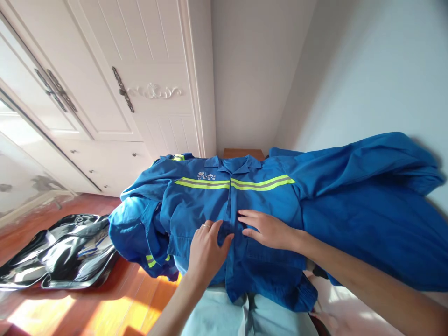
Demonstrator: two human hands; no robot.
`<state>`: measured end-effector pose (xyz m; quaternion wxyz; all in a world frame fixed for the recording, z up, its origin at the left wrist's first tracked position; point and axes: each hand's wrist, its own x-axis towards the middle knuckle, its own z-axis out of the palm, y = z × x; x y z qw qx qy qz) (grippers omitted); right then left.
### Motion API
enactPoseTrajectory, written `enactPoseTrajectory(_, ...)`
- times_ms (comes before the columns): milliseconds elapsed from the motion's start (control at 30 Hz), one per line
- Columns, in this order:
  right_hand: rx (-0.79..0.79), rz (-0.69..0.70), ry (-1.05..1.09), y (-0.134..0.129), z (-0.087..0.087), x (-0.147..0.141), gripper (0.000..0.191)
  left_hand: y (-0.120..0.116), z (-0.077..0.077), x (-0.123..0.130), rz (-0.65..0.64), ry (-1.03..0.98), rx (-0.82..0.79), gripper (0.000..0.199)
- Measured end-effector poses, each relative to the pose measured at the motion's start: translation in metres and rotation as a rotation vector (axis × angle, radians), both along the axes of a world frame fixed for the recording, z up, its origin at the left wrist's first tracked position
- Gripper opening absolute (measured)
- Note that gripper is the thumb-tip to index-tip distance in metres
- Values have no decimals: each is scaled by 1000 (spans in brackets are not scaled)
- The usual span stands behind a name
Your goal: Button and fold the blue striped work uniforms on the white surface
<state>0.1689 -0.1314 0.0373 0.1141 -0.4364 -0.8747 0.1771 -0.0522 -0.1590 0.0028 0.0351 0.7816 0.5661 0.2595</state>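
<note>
A blue work jacket (266, 200) lies front side up, its collar pointing away from me. Yellow-green reflective tape with a grey middle crosses its chest, and a white logo sits above the tape on the left. My left hand (206, 249), with a ring on one finger, rests on the jacket just left of the front placket, thumb and forefinger apart. On the other side of the placket, my right hand (268, 229) lies with its fingers stretched out over the cloth. The jacket's lower hem hangs over light-coloured trousers (217, 312).
White wardrobe doors (157, 46) with dark handles stand at the back left. An open black suitcase (77, 252) holding packed things lies on the reddish wooden floor (140, 298). More blue cloth (371, 228) spreads out at right, beside a pale wall (385, 70).
</note>
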Motion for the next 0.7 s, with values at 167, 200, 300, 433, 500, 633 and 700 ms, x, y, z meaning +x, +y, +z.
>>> enactPoseTrajectory(167, -53, -69, 73, -1, 2, -6, 46, -22, -9, 16, 127, -47, 79, 37)
enactPoseTrajectory(200, -56, -75, 93, 0, 2, -8, 46, -25, -11, 19, 144, -41, 69, 37)
enactPoseTrajectory(300, -57, -86, 172, 4, -1, -14, 53, -29, -22, 27, 185, -113, 21, 34)
enactPoseTrajectory(433, 4, -76, 179, 12, -7, -15, 54, -30, -38, 31, 217, -382, -80, 23)
enactPoseTrajectory(500, 50, -61, 153, 16, -9, -13, 50, -29, -41, 30, 213, -511, -151, 21)
enactPoseTrajectory(633, 50, -26, 148, 24, -11, -6, 45, -25, -37, 19, 158, -853, -367, 29)
enactPoseTrajectory(700, 19, -19, 180, 26, -12, -3, 44, -23, -34, 13, 155, -955, -424, 35)
